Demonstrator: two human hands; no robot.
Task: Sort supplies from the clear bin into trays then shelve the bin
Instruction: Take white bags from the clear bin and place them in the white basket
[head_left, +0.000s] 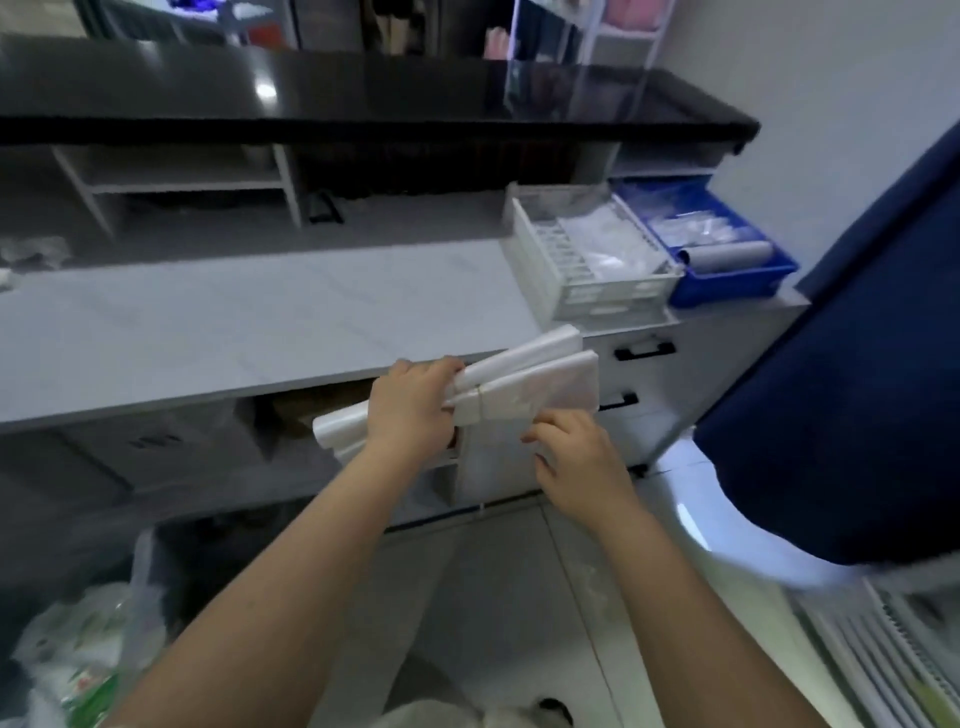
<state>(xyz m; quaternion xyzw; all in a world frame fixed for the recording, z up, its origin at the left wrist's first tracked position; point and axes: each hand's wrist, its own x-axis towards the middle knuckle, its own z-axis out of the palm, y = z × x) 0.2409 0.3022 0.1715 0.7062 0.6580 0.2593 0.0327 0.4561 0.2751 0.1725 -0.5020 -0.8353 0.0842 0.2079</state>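
Observation:
My left hand (413, 405) grips a bundle of white folded plastic bags (535, 379) held together by a rubber band, in front of the grey counter's edge. My right hand (576, 460) is just below the bundle, fingers curled and touching its lower edge. A white slotted tray (608, 299) with clear packets stands at the counter's right end. Beside it, further right, is a blue tray (727, 283) holding clear packets and a grey roll. The clear bin is not in view.
The grey counter (260, 322) runs left to right under a black upper shelf (363, 119). Drawers with black handles (644, 351) sit below the trays. A dark blue cloth (857, 389) hangs at right. Plastic bags (78, 649) lie at lower left.

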